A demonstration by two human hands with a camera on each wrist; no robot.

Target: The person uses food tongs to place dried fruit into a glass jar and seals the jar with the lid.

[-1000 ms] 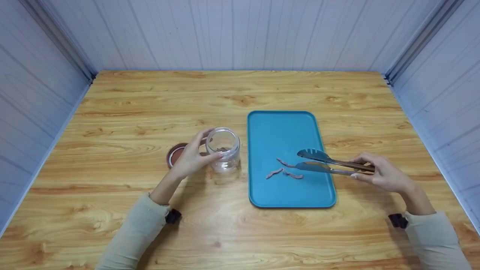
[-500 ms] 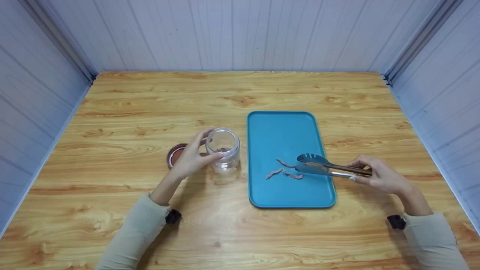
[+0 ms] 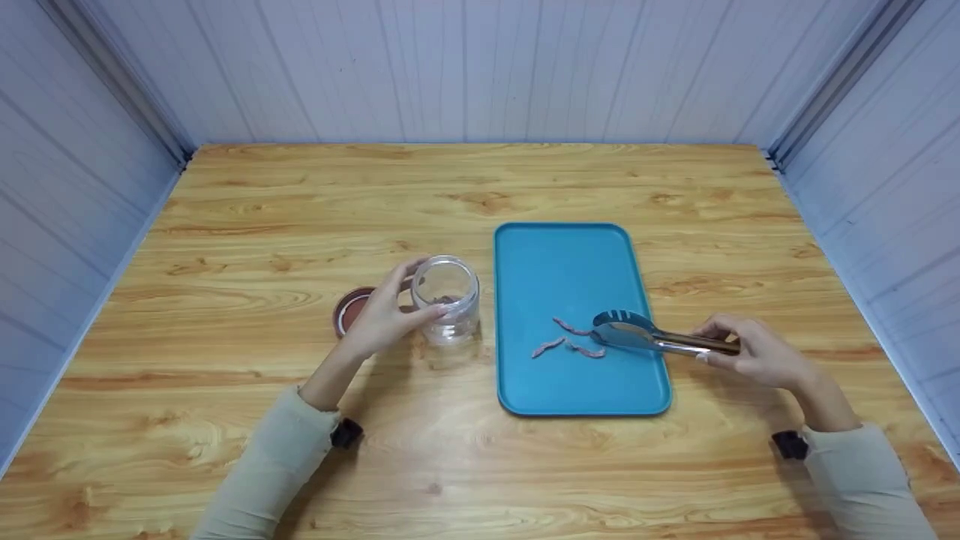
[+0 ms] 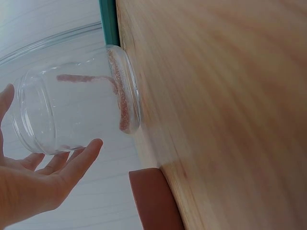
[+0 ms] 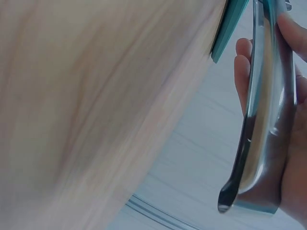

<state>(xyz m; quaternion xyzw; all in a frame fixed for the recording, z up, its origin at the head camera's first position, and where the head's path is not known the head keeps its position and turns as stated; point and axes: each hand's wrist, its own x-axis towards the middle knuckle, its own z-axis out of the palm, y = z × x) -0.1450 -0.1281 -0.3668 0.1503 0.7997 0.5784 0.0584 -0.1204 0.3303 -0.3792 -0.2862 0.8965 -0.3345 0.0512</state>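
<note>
With thumb and fingers round its side, my left hand (image 3: 384, 319) holds a clear jar (image 3: 459, 324) upright on the table, its mouth uncovered. The left wrist view reveals reddish-brown strips (image 4: 123, 105) at the jar's bottom, one standing up inside. My right hand (image 3: 765, 356) grips metal tongs (image 3: 626, 334) by the arms, their slotted heads drawn close together low over the blue tray (image 3: 562, 262). The tongs' tips meet the end of one thin pinkish strip (image 3: 570, 327); whether they pinch it cannot be told. Two similar strips (image 3: 549, 347) lie just in front on the tray.
A reddish-brown lid (image 3: 351, 307) lies on the table left of the jar, partly behind my left hand. The wood-grain table (image 3: 337, 195) is bounded by pale panel walls (image 3: 465, 71) at the back and both sides.
The tongs' heads have come closer together as my right hand squeezed and shifted slightly left. My left hand, the jar and the strips look unmoved.
</note>
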